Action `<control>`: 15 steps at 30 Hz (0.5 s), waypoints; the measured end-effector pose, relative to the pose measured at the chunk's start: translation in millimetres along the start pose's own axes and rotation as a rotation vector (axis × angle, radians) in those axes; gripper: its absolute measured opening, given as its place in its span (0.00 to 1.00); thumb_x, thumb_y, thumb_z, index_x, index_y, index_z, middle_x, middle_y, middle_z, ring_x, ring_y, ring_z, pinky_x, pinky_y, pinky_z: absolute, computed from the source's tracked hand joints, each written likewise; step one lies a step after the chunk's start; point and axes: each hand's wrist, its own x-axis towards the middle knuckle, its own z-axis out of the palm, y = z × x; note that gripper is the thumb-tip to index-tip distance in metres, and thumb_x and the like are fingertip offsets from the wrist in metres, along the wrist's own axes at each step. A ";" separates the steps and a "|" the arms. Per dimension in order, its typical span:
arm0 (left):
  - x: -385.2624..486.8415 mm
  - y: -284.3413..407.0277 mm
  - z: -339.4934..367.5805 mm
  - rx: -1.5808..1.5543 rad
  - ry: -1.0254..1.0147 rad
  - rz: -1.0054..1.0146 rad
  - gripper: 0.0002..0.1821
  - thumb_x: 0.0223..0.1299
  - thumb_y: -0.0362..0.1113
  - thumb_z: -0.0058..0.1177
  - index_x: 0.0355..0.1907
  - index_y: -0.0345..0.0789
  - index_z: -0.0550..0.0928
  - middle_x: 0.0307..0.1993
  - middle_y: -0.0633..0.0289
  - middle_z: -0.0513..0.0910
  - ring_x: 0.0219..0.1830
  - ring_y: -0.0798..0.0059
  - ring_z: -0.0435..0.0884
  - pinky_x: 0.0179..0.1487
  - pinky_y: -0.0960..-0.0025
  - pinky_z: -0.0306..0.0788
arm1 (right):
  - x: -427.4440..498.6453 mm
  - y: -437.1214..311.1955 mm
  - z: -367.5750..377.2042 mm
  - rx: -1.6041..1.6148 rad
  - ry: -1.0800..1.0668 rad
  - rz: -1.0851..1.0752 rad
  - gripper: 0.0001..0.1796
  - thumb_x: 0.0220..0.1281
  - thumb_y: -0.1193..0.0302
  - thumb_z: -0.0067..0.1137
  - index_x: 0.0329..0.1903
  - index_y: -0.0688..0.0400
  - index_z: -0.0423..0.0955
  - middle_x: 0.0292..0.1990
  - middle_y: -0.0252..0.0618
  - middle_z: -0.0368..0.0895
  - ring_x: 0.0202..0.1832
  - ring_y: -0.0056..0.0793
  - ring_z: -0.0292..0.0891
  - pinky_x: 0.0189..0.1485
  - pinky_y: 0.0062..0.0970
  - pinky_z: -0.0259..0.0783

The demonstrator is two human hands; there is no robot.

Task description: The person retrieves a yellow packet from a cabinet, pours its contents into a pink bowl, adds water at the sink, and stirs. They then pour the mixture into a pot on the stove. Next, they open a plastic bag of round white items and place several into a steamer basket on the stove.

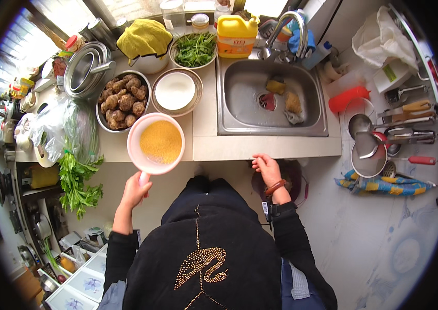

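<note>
My left hand (135,190) grips the handle of a pink-rimmed white plastic scoop (130,140), held level at the counter's front edge. Fine yellow grain (161,142), which looks like millet, covers most of the scoop's bottom. My right hand (267,168) holds nothing and hangs just in front of the counter below the sink, its fingers loosely curled and a little apart. Behind the scoop stands a steel bowl of brown taro-like tubers (123,101). Beside that bowl, a white bowl (175,91) rests on a brown-rimmed plate (198,87).
The steel sink (222,116) holds sponges and a red scrap by the drain. A yellow detergent jug (236,37) and a bowl of leafy greens (195,49) stand behind. Celery leaves (79,182) overhang the counter's left edge. Utensils (404,128) hang at right; a bucket (295,182) is below.
</note>
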 end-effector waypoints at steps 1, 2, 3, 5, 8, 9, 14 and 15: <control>-9.3 6.5 0.6 -0.016 0.008 0.007 0.15 0.56 0.31 0.59 0.44 0.28 0.75 0.21 0.61 0.79 0.17 0.78 0.79 0.21 0.72 0.73 | 8.4 -7.7 -12.3 -0.005 0.035 -0.010 0.11 0.72 0.71 0.48 0.48 0.60 0.78 0.33 0.31 0.81 0.33 0.16 0.77 0.36 0.17 0.72; -14.6 15.4 1.3 -0.012 0.016 0.015 0.15 0.56 0.31 0.59 0.45 0.28 0.76 0.21 0.61 0.79 0.17 0.78 0.79 0.20 0.72 0.72 | 18.1 -15.0 -25.2 -0.009 0.068 -0.034 0.11 0.72 0.71 0.48 0.49 0.60 0.78 0.33 0.31 0.81 0.34 0.16 0.77 0.35 0.17 0.72; -17.9 26.0 2.8 -0.040 0.001 0.014 0.16 0.56 0.31 0.60 0.46 0.28 0.76 0.22 0.61 0.79 0.17 0.78 0.79 0.20 0.72 0.72 | 27.6 -21.6 -38.6 -0.012 0.084 -0.069 0.11 0.72 0.71 0.48 0.49 0.60 0.78 0.34 0.31 0.81 0.34 0.16 0.77 0.35 0.16 0.71; -19.7 51.9 6.8 -0.046 -0.014 0.022 0.17 0.56 0.31 0.60 0.47 0.29 0.76 0.22 0.61 0.79 0.17 0.79 0.79 0.19 0.73 0.71 | 52.5 -36.6 -64.0 -0.019 0.101 -0.074 0.11 0.72 0.70 0.49 0.49 0.60 0.78 0.34 0.31 0.81 0.33 0.16 0.77 0.35 0.16 0.71; -5.7 98.2 22.0 -0.016 -0.093 0.027 0.20 0.56 0.33 0.62 0.50 0.30 0.77 0.24 0.61 0.80 0.17 0.80 0.78 0.17 0.75 0.69 | 100.0 -66.2 -96.7 -0.071 0.096 -0.095 0.12 0.72 0.70 0.49 0.49 0.59 0.78 0.35 0.31 0.82 0.33 0.16 0.77 0.35 0.16 0.71; 1.5 113.8 30.8 0.011 -0.118 0.022 0.20 0.56 0.33 0.63 0.51 0.30 0.77 0.24 0.61 0.80 0.17 0.81 0.78 0.17 0.75 0.69 | 117.3 -78.1 -105.3 -0.137 0.108 -0.109 0.12 0.72 0.70 0.49 0.51 0.59 0.78 0.37 0.32 0.83 0.33 0.15 0.77 0.35 0.16 0.71; 43.3 181.6 99.0 -0.035 -0.244 -0.062 0.20 0.58 0.35 0.63 0.52 0.31 0.78 0.25 0.61 0.81 0.17 0.81 0.78 0.18 0.74 0.71 | 215.5 -141.3 -124.9 -0.156 0.039 -0.313 0.19 0.72 0.72 0.47 0.63 0.55 0.71 0.54 0.34 0.79 0.37 0.16 0.79 0.35 0.16 0.71; 52.9 192.5 115.4 -0.020 -0.245 -0.038 0.21 0.58 0.37 0.63 0.52 0.31 0.78 0.25 0.60 0.82 0.17 0.80 0.78 0.19 0.72 0.72 | 235.3 -152.4 -125.4 -0.162 0.036 -0.323 0.21 0.72 0.72 0.47 0.66 0.54 0.69 0.58 0.33 0.77 0.38 0.15 0.79 0.35 0.16 0.71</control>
